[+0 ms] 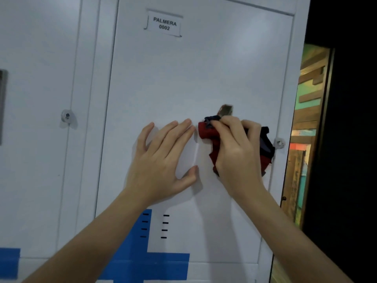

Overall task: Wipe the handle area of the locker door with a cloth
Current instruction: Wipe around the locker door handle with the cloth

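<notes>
Two bare forearms are seen rising from the near bottom edge towards a white locker door. The left hand is laid flat against the door panel, its fingers straight and slightly spread, the thumb held apart below them. Just to its right, the right hand is closed around a bunched red and dark blue cloth, which is gripped by curled fingers and pressed against the door at the handle area. Part of the cloth is left showing to the left of the knuckles and again to the right of the hand. A small metal handle is partly uncovered directly above the cloth, touching its upper edge. A metal lock tab is fixed at the door's right edge, just beside the cloth. A paper label reading PALMERA 0002 is mounted high on the door. Lower down, short dark vent slots are cut in two columns, and strips of blue tape are stuck across the near part of the door. A neighbouring locker with its own lock tab is seen on the left.
</notes>
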